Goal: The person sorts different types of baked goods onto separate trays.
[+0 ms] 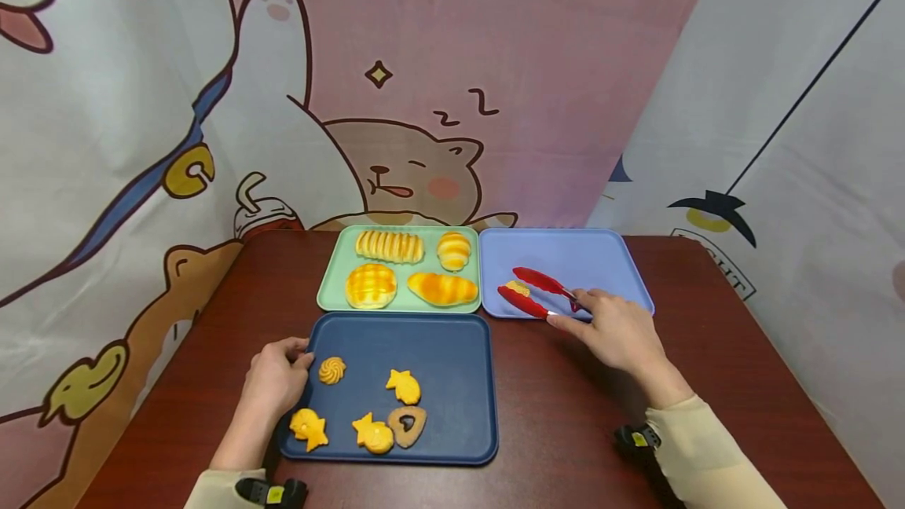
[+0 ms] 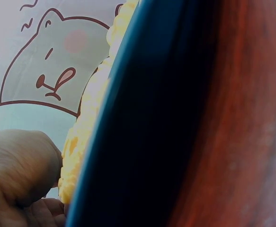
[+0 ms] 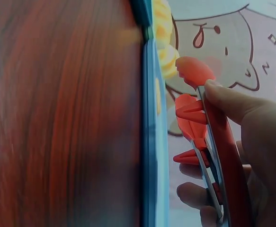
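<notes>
I'd call it one done, five to go: cookie (image 1: 519, 287) on blue tray (image 1: 597, 258) at 2 o'clock from dark tray (image 1: 438, 344), between parted tongs (image 1: 537, 280) my right grip (image 1: 622, 328) holds, five cookies (image 1: 331, 371) remaining, left grip (image 1: 274, 377) pinching dark tray's 10 o'clock edge.

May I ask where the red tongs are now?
In the head view, the red tongs are right of centre, held by the right hand over the light blue tray.

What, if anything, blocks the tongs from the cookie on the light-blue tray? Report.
Nothing visible does; the head view shows the cookie between the spread tips of the tongs in the right hand.
</notes>
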The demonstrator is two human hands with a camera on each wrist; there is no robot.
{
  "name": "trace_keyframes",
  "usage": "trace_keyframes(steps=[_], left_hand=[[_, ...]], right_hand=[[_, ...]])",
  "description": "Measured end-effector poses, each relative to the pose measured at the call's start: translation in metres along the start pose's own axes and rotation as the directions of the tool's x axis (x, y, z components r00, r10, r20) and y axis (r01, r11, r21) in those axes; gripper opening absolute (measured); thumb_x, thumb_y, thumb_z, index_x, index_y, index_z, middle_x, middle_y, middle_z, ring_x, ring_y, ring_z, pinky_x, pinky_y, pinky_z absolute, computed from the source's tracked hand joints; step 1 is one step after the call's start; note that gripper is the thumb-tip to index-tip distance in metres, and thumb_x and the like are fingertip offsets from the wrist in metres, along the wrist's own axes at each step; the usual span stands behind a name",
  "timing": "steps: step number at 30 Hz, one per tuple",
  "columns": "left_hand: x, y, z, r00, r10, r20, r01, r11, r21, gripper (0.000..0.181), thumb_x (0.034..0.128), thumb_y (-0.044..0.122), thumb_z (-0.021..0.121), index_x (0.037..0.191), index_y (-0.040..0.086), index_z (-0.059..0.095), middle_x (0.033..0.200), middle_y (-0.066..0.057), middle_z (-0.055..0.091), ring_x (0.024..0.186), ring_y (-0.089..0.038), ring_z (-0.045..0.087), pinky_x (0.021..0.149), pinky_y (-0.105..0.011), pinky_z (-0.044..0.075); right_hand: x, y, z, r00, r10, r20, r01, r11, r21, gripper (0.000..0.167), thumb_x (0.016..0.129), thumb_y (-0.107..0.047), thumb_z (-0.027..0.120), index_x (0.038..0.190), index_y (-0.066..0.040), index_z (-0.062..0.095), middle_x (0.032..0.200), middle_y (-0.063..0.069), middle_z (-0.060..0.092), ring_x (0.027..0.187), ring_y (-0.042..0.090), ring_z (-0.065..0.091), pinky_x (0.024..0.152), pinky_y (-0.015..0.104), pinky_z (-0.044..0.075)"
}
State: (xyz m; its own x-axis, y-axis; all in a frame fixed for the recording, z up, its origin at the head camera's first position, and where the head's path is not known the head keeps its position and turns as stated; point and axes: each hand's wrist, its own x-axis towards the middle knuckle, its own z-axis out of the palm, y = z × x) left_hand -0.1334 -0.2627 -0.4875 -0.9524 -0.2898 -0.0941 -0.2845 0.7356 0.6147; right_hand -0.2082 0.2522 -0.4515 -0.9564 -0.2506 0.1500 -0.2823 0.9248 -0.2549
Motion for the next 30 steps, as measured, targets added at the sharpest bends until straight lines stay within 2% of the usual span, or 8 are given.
trace_keyframes(steps=[4,14,22,30], left_hand=[[0.0,-0.001,0.0,1.0,-0.004,0.002,0.004,1.0,-0.001,0.035,0.1058,0.017,0.065,0.137,0.001,0.068,0.11,-0.016,0.071,0.092,-0.032,0.064,0.079,-0.052,0.052],[0.001,-0.002,0.001,1.0,0.0,-0.001,0.0,1.0,0.002,0.035,0.1057,0.017,0.065,0.137,0.001,0.068,0.11,-0.016,0.071,0.092,-0.033,0.065,0.08,-0.053,0.053],[0.001,-0.002,0.001,1.0,0.006,-0.008,-0.006,1.0,0.01,0.035,0.1059,0.017,0.065,0.137,0.001,0.068,0.113,-0.018,0.071,0.093,-0.034,0.066,0.08,-0.053,0.053],[0.001,-0.002,0.001,1.0,0.003,-0.011,-0.003,1.0,0.009,0.035,0.1064,0.018,0.064,0.138,0.002,0.068,0.114,-0.018,0.071,0.094,-0.034,0.066,0.081,-0.053,0.053]], right_hand=[[-0.003,-0.013,0.001,1.0,-0.025,-0.015,0.025,1.0,0.0,0.093,0.092,-0.08,0.056,0.142,-0.002,0.066,0.133,0.024,0.067,0.107,0.042,0.068,0.078,0.059,0.059],[-0.007,-0.041,0.002,0.991,-0.106,-0.075,0.107,0.994,0.007,0.088,0.09,-0.08,0.059,0.137,-0.007,0.071,0.122,0.012,0.073,0.089,0.029,0.07,0.067,0.046,0.058],[-0.01,-0.065,0.001,0.985,-0.162,-0.068,0.162,0.987,0.007,0.086,0.09,-0.08,0.06,0.134,-0.007,0.073,0.115,0.008,0.074,0.073,0.019,0.064,0.057,0.034,0.052],[-0.014,-0.08,0.006,0.976,-0.21,-0.059,0.212,0.977,0.019,0.084,0.091,-0.078,0.062,0.134,-0.007,0.074,0.111,0.006,0.074,0.069,0.015,0.061,0.057,0.031,0.051]])
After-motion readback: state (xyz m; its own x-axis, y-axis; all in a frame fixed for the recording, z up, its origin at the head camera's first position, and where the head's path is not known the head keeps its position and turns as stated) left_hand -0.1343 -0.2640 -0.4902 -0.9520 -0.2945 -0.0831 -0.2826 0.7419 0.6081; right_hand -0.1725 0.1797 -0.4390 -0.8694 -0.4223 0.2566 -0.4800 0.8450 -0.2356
